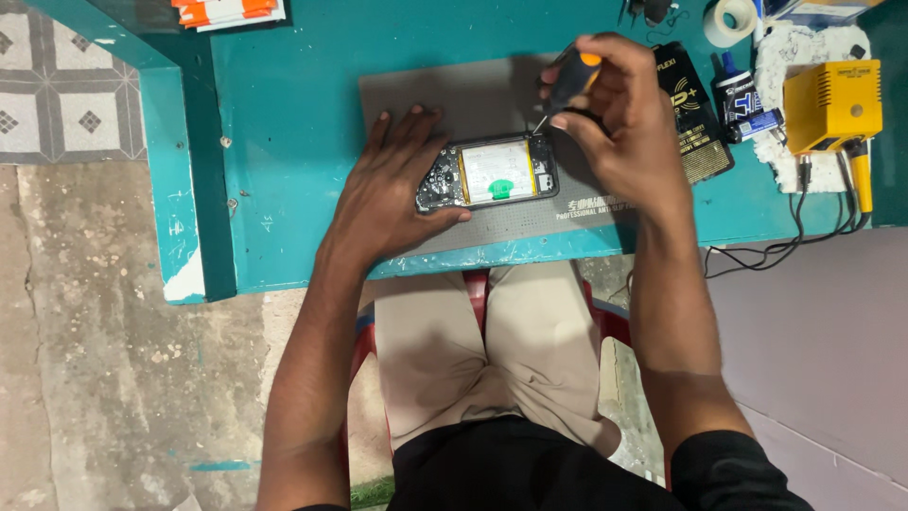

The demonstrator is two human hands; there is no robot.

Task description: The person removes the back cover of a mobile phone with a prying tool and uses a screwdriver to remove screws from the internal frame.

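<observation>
An opened phone point(492, 172) lies back-off on a grey work mat point(530, 222), its white battery and circuit board showing. My left hand point(392, 185) rests flat on the mat and presses on the phone's left end. My right hand point(615, 114) holds a small screwdriver point(570, 80) with a black and orange handle. Its thin tip points down at the phone's upper right corner.
The mat lies on a teal table point(284, 123). At the right stand a black packet point(695, 118), a small glue tube point(747, 99), a yellow soldering station point(832, 104) with cables, and a tape roll point(730, 21). Orange and white cards point(227, 11) lie at the back left. A red chair is beneath me.
</observation>
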